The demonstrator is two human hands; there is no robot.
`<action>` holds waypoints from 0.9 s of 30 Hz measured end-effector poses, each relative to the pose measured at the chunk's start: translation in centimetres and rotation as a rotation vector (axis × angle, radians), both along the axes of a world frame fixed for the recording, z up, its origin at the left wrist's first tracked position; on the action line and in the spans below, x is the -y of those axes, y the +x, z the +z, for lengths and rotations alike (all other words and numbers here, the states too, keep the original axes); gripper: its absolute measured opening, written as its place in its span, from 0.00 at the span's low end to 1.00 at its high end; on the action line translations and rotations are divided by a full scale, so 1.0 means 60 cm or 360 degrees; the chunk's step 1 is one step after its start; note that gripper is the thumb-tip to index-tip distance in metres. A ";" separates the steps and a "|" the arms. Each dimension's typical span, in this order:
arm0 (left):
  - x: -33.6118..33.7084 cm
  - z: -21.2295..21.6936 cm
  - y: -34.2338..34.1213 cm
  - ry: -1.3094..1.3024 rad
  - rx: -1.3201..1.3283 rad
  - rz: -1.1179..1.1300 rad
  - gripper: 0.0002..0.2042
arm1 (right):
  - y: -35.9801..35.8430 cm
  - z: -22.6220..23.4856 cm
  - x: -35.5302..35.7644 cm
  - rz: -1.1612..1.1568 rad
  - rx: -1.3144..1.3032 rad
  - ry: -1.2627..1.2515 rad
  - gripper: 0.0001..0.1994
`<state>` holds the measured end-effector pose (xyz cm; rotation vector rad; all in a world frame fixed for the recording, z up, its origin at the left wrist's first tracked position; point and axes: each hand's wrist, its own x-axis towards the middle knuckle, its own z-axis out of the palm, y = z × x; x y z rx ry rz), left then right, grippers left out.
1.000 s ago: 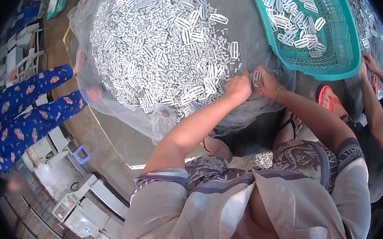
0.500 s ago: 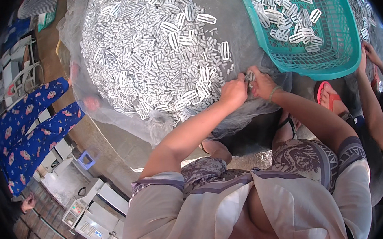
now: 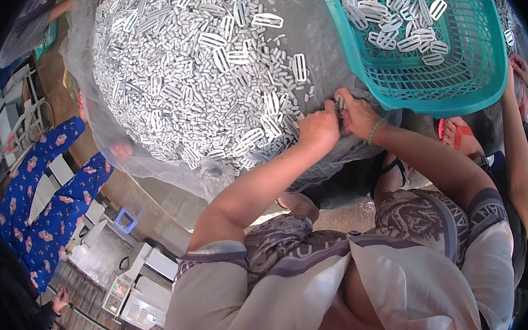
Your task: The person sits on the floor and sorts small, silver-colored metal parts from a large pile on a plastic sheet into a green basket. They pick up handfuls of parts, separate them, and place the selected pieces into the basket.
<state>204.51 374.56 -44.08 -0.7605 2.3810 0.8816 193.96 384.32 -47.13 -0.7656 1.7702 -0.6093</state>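
Observation:
My left hand (image 3: 319,129) and my right hand (image 3: 358,115) meet at the right edge of a heap of small silver-grey pellets (image 3: 188,71). Between them they pinch a silver slotted buckle (image 3: 339,103), mostly covered by fingers. Both hands are closed. Larger slotted buckles, such as this oblong buckle (image 3: 299,68), lie scattered through and on top of the heap. Just beyond my right hand stands a teal plastic basket (image 3: 436,105) with many such buckles on its bottom.
Sheer netting (image 3: 215,178) lies under the heap and bunches at its near edge. At right, another person's arm (image 3: 518,157) and red-sandaled foot (image 3: 463,137) are close. A person in blue patterned trousers (image 3: 47,213) is at left, near grey machines (image 3: 141,295) and a small blue stool (image 3: 124,220).
The heap and basket sit slightly differently in view. My hands stay together on the buckle, and the right fingers have curled further over it. The person at left has shifted.

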 end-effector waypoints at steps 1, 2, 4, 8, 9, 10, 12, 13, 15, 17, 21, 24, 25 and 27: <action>-0.003 0.003 -0.004 0.0017 0.0027 -0.0003 0.11 | 0.001 -0.004 -0.002 0.0039 -0.0052 -0.0013 0.21; -0.007 0.007 -0.007 0.0034 0.0052 -0.0006 0.11 | 0.003 -0.006 -0.004 0.0078 -0.0107 -0.0027 0.21; -0.022 0.003 -0.016 0.0080 0.0170 0.0041 0.13 | 0.008 -0.020 -0.007 0.0069 -0.0134 -0.0044 0.21; -0.003 0.009 -0.050 0.0254 0.0293 0.0351 0.14 | -0.001 -0.022 -0.003 0.0086 -0.0276 -0.0291 0.22; 0.015 -0.010 -0.046 0.0388 0.0270 0.0221 0.13 | -0.009 -0.017 0.000 0.0137 -0.0167 -0.0127 0.21; 0.020 -0.009 -0.032 0.0323 0.0203 0.0230 0.13 | -0.009 -0.011 0.004 0.0086 -0.0057 -0.0076 0.20; 0.030 0.006 -0.010 0.0223 0.0088 0.0223 0.13 | -0.006 0.006 0.001 -0.0038 0.0179 0.0060 0.18; 0.038 0.018 -0.005 0.0224 0.0109 0.0235 0.13 | -0.002 0.007 -0.002 -0.0061 0.0145 0.0063 0.17; 0.046 0.015 0.010 0.0118 0.0027 0.0256 0.14 | 0.003 0.008 0.000 -0.0108 0.0072 0.0060 0.15; 0.043 0.012 0.019 0.0001 -0.0122 0.0217 0.13 | 0.002 0.017 0.008 -0.0126 0.0133 0.0104 0.15; 0.022 0.010 0.015 -0.0059 -0.0174 0.0121 0.13 | 0.001 -0.005 0.000 -0.0043 0.0029 0.0083 0.16; 0.014 0.001 0.014 -0.0050 -0.0205 0.0132 0.12 | 0.005 -0.014 -0.004 0.0016 -0.0089 0.0011 0.16; 0.013 0.000 0.014 -0.0054 -0.0221 0.0131 0.12 | 0.004 -0.014 -0.005 0.0000 -0.0038 0.0037 0.16; 0.007 -0.001 0.015 -0.0082 -0.0216 0.0137 0.12 | 0.000 0.001 0.000 -0.0031 0.0069 0.0086 0.17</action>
